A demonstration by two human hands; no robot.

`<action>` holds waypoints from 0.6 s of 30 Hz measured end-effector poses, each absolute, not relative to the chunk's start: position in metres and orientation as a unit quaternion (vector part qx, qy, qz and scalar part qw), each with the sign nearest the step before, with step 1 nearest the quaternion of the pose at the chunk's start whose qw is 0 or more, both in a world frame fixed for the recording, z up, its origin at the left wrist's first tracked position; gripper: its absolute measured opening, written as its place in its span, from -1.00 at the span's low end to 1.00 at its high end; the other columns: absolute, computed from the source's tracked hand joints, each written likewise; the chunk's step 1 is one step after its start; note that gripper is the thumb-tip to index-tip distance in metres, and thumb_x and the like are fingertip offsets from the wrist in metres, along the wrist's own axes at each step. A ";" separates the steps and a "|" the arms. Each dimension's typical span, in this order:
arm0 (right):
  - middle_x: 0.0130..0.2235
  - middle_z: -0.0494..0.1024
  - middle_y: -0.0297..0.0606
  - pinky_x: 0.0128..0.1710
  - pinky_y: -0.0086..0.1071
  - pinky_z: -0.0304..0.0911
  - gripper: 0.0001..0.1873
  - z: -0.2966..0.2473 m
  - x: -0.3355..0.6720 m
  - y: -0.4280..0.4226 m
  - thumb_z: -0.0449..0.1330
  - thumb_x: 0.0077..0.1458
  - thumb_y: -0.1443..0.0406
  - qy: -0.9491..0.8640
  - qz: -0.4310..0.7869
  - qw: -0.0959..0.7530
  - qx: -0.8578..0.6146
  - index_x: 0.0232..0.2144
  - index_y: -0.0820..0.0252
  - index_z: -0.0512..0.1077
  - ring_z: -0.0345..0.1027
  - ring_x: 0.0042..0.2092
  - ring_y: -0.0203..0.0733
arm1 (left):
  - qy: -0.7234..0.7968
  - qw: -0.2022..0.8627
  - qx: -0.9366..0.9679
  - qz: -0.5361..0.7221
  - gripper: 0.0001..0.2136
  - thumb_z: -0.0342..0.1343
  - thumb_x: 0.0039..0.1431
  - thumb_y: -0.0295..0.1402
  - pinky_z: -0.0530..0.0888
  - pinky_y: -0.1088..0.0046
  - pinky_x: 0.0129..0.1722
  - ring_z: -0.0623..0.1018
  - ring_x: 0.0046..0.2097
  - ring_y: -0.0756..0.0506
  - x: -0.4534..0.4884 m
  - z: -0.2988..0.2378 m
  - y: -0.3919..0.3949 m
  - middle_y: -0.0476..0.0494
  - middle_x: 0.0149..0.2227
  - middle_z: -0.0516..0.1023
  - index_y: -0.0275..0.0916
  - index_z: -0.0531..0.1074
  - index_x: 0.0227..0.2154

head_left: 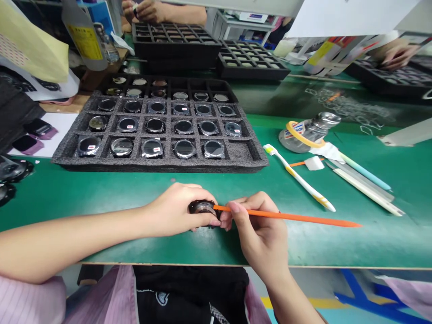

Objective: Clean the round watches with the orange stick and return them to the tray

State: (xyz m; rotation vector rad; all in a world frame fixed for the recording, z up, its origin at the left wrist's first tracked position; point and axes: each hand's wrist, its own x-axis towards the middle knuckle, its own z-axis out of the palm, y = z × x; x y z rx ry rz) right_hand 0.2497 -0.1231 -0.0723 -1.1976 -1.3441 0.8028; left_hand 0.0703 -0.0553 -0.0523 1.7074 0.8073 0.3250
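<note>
My left hand (pixel 178 209) is closed around a small round dark watch case (pixel 201 207) and presses it onto the green bench mat (pixel 101 198) near the front edge. My right hand (pixel 259 229) pinches a long thin orange stick (pixel 290 217). The stick's tip rests on the watch case, and its other end points right. Both hands meet at the case.
A grey foam tray (pixel 249 157) holding several round watch faces in plastic lies just behind my hands. A toothbrush (pixel 300 177), a glass dispenser bottle (pixel 312 130) and flat tools (pixel 364 186) lie to the right. Black trays (pixel 249 67) and another person's hands (pixel 148 10) are farther back.
</note>
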 end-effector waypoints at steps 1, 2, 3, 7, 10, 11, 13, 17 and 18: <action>-0.50 0.56 -0.36 -0.56 -0.42 0.42 -0.72 -0.072 0.249 -0.123 0.24 0.33 0.24 -0.568 0.338 0.553 -0.507 -0.44 0.07 0.32 0.52 -0.51 -0.25 | 0.346 0.574 0.729 0.137 -0.83 0.29 0.22 -0.23 0.48 0.63 -0.54 0.52 -0.50 0.08 0.070 -0.052 -0.055 -0.02 -0.29 0.49 -0.23 0.61 -0.26; -0.50 0.56 -0.36 -0.55 -0.43 0.42 -0.72 -0.072 0.249 -0.123 0.24 0.32 0.24 -0.568 0.340 0.553 -0.506 -0.44 0.08 0.32 0.53 -0.50 -0.25 | 0.348 0.574 0.729 0.134 -0.82 0.29 0.21 -0.22 0.47 0.63 -0.55 0.52 -0.48 0.07 0.070 -0.052 -0.055 -0.02 -0.30 0.47 -0.23 0.60 -0.26; -0.50 0.55 -0.36 -0.54 -0.43 0.42 -0.72 -0.073 0.249 -0.123 0.25 0.32 0.24 -0.566 0.344 0.553 -0.506 -0.44 0.08 0.32 0.54 -0.49 -0.25 | 0.351 0.574 0.728 0.131 -0.82 0.29 0.21 -0.21 0.48 0.64 -0.56 0.53 -0.47 0.06 0.070 -0.051 -0.055 -0.03 -0.30 0.47 -0.23 0.60 -0.26; -0.54 0.53 -0.39 -0.55 -0.46 0.41 -0.71 -0.075 0.250 -0.123 0.24 0.32 0.24 -0.551 0.357 0.561 -0.504 -0.45 0.10 0.32 0.47 -0.55 -0.31 | 0.366 0.580 0.718 0.119 -0.81 0.28 0.19 -0.24 0.49 0.63 -0.54 0.53 -0.49 0.07 0.071 -0.048 -0.055 -0.05 -0.25 0.49 -0.25 0.60 -0.23; -0.55 0.51 -0.39 -0.57 -0.46 0.40 -0.70 -0.072 0.246 -0.121 0.28 0.29 0.22 -0.537 0.352 0.584 -0.497 -0.46 0.11 0.33 0.43 -0.58 -0.32 | 0.379 0.573 0.718 0.113 -0.77 0.30 0.17 -0.22 0.47 0.63 -0.56 0.55 -0.48 0.06 0.072 -0.047 -0.056 -0.07 -0.23 0.51 -0.26 0.60 -0.21; -0.55 0.52 -0.40 -0.57 -0.45 0.40 -0.72 -0.068 0.243 -0.122 0.28 0.30 0.21 -0.521 0.362 0.603 -0.484 -0.44 0.11 0.35 0.43 -0.58 -0.31 | 0.382 0.570 0.719 0.113 -0.77 0.30 0.17 -0.22 0.47 0.62 -0.55 0.55 -0.48 0.06 0.071 -0.047 -0.056 -0.08 -0.22 0.53 -0.25 0.60 -0.20; -0.51 0.57 -0.39 -0.58 -0.44 0.41 -0.77 -0.060 0.236 -0.130 0.19 0.37 0.16 -0.483 0.409 0.640 -0.437 -0.35 0.09 0.40 0.46 -0.57 -0.29 | 0.383 0.565 0.721 0.119 -0.75 0.31 0.16 -0.23 0.49 0.60 -0.52 0.55 -0.49 0.07 0.071 -0.049 -0.056 -0.11 -0.17 0.58 -0.23 0.60 -0.15; -0.55 0.51 -0.40 -0.68 -0.42 0.31 -0.65 -0.050 0.224 -0.176 -0.09 0.48 0.07 -0.489 0.502 0.604 -0.380 -0.24 0.00 0.40 0.38 -0.66 -0.26 | 0.375 0.572 0.717 0.134 -0.69 0.27 0.21 -0.16 0.50 0.57 -0.47 0.57 -0.49 0.07 0.069 -0.054 -0.058 -0.16 -0.03 0.62 -0.19 0.59 -0.06; -0.60 0.44 -0.43 -0.70 -0.41 0.29 -0.69 -0.052 0.223 -0.193 -0.02 0.45 0.02 -0.517 0.492 0.577 -0.397 -0.24 -0.02 0.38 0.33 -0.69 -0.24 | 0.376 0.570 0.718 0.135 -0.68 0.27 0.21 -0.14 0.48 0.57 -0.48 0.57 -0.48 0.06 0.068 -0.054 -0.058 -0.15 -0.04 0.63 -0.19 0.59 -0.06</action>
